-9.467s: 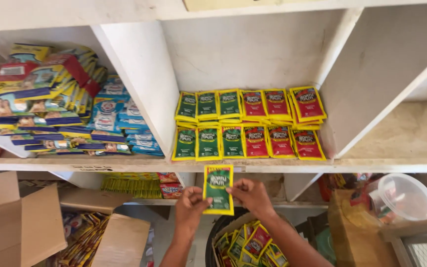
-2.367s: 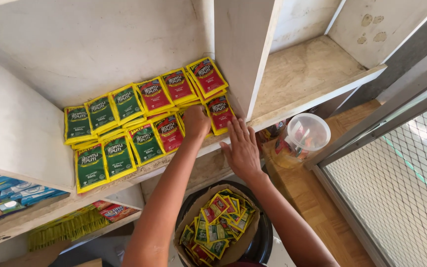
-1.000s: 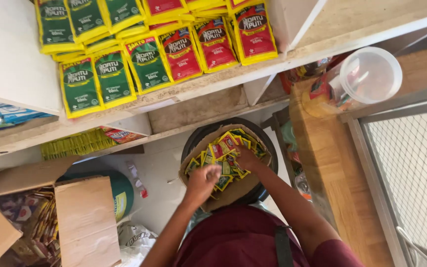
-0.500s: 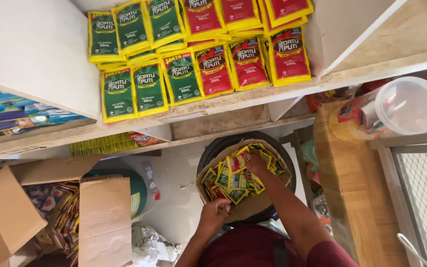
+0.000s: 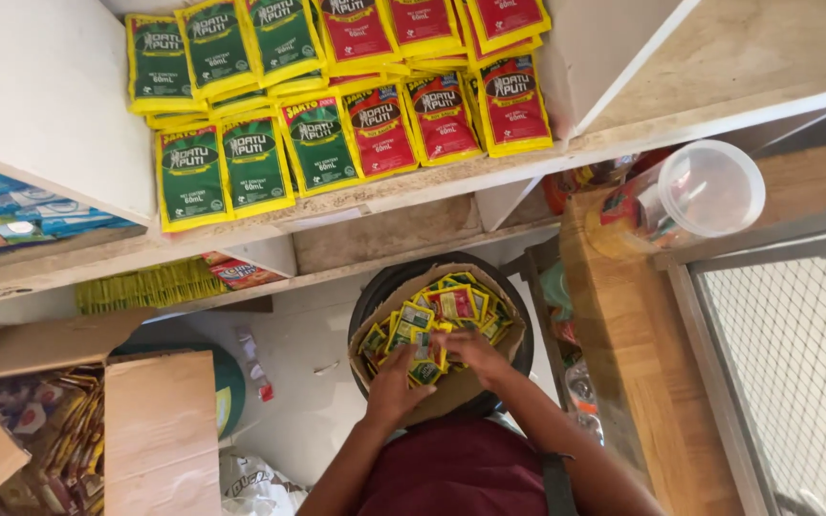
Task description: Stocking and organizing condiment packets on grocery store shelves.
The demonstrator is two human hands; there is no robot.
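Hands: from my remote seat I saw both reaching down into the cardboard box [image 5: 509, 336], close together.
Left hand: the left hand [image 5: 396, 387] lay over the near edge of the sachet pile [image 5: 437, 315], fingers curled down onto the packets; whether it truly pinched one, I could not tell.
Right hand: the right hand [image 5: 473, 352] had its fingers bent onto a green-and-yellow sachet [image 5: 425, 371] near the middle of the pile; it looked like a light grip, though the fingertips were partly hidden.
Box: the box sat inside a dark round tub [image 5: 380, 291] on the floor, just below the shelving, with red and green packets heaped loose in it.
How I judged it best done: I would have taken packets of one colour at a time, squared them face up in the hand, and lifted straight out so the loose heap did not spill over the box edge.
Wooden counter: a wooden counter [image 5: 623, 354] stood to the right of the tub, with a clear plastic container [image 5: 709, 189] at its far end.
Open carton: an open carton [image 5: 160, 430] stood on the left.
Shelf above: on the white shelf [image 5: 451, 177] green sachets [image 5: 241, 158] lay in rows on the left and red sachets [image 5: 442, 105] on the right, overlapping, labels up.
Left compartment: blue packets [image 5: 11, 205] were stacked there.
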